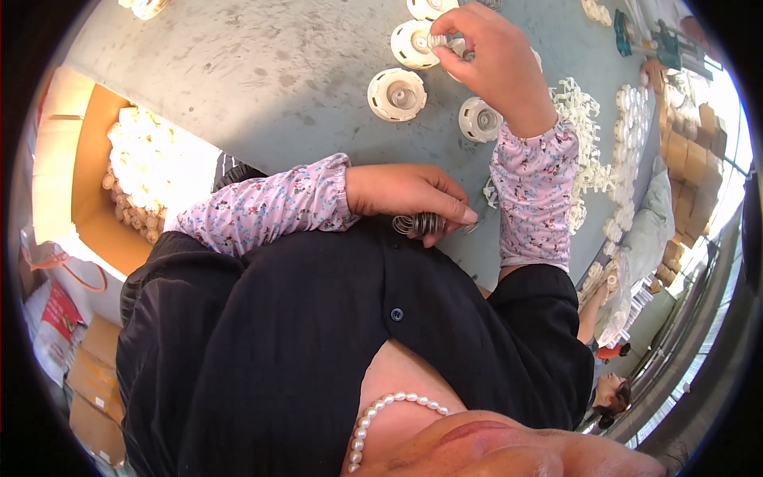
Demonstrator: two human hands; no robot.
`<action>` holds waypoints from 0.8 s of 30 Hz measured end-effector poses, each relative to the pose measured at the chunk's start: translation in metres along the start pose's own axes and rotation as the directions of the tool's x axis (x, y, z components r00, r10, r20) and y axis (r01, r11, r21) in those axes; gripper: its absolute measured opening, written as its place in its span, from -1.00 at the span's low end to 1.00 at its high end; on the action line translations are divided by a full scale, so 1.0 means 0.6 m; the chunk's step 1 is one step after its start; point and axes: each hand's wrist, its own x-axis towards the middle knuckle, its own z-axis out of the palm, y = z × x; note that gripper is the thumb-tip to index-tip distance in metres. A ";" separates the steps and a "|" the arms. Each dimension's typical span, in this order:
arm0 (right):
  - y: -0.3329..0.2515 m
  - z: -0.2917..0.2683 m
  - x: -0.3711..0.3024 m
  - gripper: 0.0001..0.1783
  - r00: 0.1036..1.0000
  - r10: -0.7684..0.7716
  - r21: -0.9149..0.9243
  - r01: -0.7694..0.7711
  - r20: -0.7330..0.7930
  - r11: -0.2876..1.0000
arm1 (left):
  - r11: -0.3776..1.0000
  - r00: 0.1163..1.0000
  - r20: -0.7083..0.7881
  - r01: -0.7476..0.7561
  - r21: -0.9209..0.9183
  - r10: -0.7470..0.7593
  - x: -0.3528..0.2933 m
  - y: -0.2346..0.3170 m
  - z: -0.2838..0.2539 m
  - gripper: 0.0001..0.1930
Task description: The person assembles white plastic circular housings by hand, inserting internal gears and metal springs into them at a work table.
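I see a cardboard box [91, 155] at the left side of my view, its flaps standing out, heaped with small cream plastic parts [131, 187]; strong light washes out the middle of that heap. On the grey surface [262, 56] I count several cup-like round white housings, their hollow faces turned up. The near housing [396, 95] shows a round recess with a smaller ring inside it, and the housing by the forearm [479, 121] looks much the same.

The right hand [467, 44] pinches a small coil spring [436, 40] between thumb and fingers, at the right edge of the upper housing [407, 49]. From my angle I cannot tell whether the spring touches that housing, and it is too small for me to read its long axis surely.

The left hand [429, 205] curls round a bunch of coil springs [421, 223], close in front of the dark shirt [318, 318]. Their coils sit side by side, with the long axis running left to right across my picture. To the right, beyond the pink sleeve [534, 191], I see a pile of white clips [584, 131] and a long row of white round parts [625, 151]
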 end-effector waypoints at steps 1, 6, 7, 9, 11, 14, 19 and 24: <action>0.021 0.020 0.010 -0.84 0.932 -0.314 0.107 0.336 -0.183 0.936 | 1.000 1.000 -0.005 -0.005 -0.008 0.005 0.001 -0.001 0.000 -0.63; 0.026 0.030 0.017 -0.81 0.757 -0.555 0.118 0.622 -0.344 0.774 | 0.998 0.999 -0.037 -0.026 -0.050 0.024 0.000 0.004 0.003 -0.61; -0.001 0.009 0.014 -0.78 0.929 -0.332 0.183 0.359 -0.162 0.915 | 0.993 0.991 -0.087 -0.104 -0.053 0.099 -0.004 0.006 0.003 -0.57; -0.018 -0.027 -0.014 -0.75 1.000 -0.016 0.153 0.013 0.013 0.988 | 0.988 0.986 -0.077 -0.151 -0.045 0.147 -0.005 0.014 0.000 -0.53; -0.004 -0.052 -0.037 -0.77 0.983 0.137 0.339 -0.171 0.122 0.925 | 0.921 0.932 -0.184 -0.345 -0.178 0.313 -0.009 0.014 -0.004 -0.44; 0.003 -0.070 -0.095 -0.75 0.993 -0.006 0.623 -0.067 0.115 0.779 | 0.885 0.903 -0.188 -0.420 -0.203 0.386 -0.005 0.007 -0.007 -0.38; -0.013 -0.051 -0.153 -0.71 0.992 -0.086 0.663 0.005 0.090 0.748 | 0.888 0.880 -0.275 -0.437 -0.146 0.388 -0.006 0.012 0.001 -0.36; -0.003 -0.059 -0.126 -0.70 1.000 -0.001 0.586 -0.005 0.010 0.810 | 0.873 0.873 -0.239 -0.465 -0.148 0.424 -0.002 0.005 -0.011 -0.38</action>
